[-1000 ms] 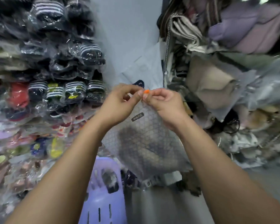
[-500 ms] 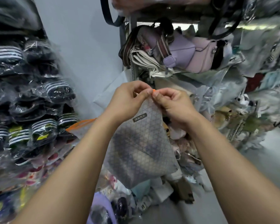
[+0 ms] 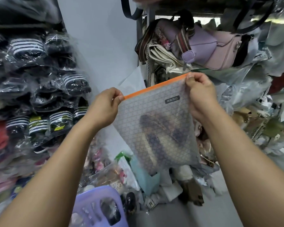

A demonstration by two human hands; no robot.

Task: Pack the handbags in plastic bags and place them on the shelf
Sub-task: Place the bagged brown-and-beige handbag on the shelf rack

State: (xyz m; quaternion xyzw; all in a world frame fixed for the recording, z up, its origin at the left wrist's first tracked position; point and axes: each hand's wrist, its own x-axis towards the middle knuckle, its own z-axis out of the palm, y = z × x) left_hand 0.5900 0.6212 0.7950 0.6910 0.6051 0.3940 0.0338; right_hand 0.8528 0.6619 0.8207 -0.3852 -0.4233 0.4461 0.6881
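We had the plastic bag hanging in the air in front of the shelf, and the handbag was just a dark blur sunk low behind the gridded plastic. Our left hand pinched one top corner and our right hand the other, well apart, with the orange zip strip pulled tight between them. It looked sealed to us, though we couldn't tell for the whole length. Our tip for this bit: keep the strip taut and pinch along it once more, so it wouldn't pop open when we squeezed it in near the purple purse. Half a second before, both hands had been bunched together at the middle of the strip; by now they'd slid out to the ends and the bag hung spread flat.
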